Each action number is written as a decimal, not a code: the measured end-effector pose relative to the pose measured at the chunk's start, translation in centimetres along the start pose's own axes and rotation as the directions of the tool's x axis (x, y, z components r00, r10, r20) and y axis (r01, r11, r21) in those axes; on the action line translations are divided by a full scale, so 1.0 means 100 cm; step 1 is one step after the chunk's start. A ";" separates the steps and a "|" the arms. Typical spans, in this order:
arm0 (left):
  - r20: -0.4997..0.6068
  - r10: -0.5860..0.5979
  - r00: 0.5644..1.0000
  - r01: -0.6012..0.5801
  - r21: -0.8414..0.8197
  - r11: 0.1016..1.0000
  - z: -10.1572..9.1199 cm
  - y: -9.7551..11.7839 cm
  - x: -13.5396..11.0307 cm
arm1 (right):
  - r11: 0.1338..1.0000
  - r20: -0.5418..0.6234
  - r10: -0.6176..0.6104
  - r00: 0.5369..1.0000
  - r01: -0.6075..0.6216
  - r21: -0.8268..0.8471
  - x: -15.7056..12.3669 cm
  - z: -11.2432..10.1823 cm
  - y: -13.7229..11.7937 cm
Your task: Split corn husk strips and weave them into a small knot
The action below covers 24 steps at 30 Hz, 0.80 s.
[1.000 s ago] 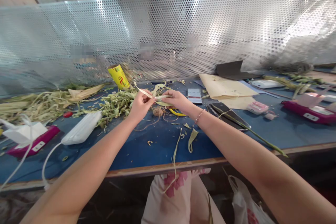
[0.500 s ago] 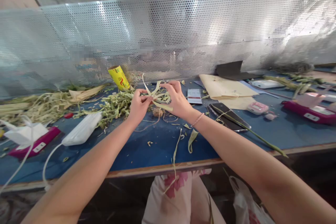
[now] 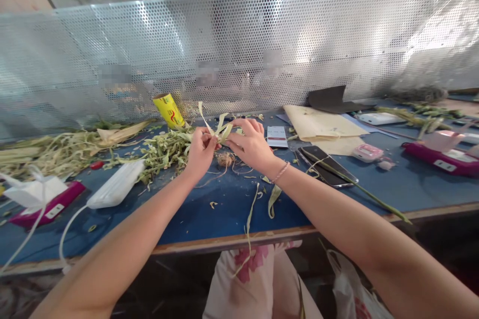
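Observation:
Pale green strips of dried leaf [image 3: 225,132] meet between my two hands above the middle of the table. My left hand [image 3: 202,151] pinches them where they come together, thumb against forefinger. From the other side, my right hand [image 3: 250,143] closes its thumb and fingers on one of the strips; its palm faces down. One thin strip end sticks up beyond my left fingers. Below the hands lies a small ball of brown twine [image 3: 225,160] with loose thread around it. A heap of dried green leaf scraps [image 3: 164,152] lies left of my left hand.
A yellow tube [image 3: 168,110] stands tilted against the perforated metal screen [image 3: 239,50]. To the left lie a white power bank [image 3: 116,184] with a cable and a magenta power strip [image 3: 56,204]. A dark phone [image 3: 327,167] and beige paper [image 3: 322,124] lie right.
My right hand has turned palm-down and drawn its fingers in closer to my left hand. The leaf strip that stretched under the right thumb is now gathered between the hands.

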State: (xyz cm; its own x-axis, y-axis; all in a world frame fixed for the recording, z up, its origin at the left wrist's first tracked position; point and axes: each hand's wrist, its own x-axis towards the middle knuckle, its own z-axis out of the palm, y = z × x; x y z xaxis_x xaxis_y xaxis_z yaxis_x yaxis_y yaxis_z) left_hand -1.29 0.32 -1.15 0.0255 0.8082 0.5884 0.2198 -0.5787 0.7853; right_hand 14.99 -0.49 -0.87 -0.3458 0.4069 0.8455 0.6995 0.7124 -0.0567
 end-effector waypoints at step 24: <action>-0.050 -0.097 0.994 0.071 -0.377 0.923 0.006 0.010 -0.002 | 0.982 0.183 -0.171 0.968 0.182 -0.044 -0.002 -0.001 -0.012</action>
State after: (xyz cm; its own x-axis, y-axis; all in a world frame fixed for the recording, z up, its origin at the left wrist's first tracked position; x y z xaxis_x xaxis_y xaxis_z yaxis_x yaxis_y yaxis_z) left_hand -0.46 -0.32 -0.61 -0.0441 0.8538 0.5187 -0.1633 -0.5184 0.8394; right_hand 14.25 -1.46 -0.88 -0.5687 0.3770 0.7311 0.6519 0.7485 0.1212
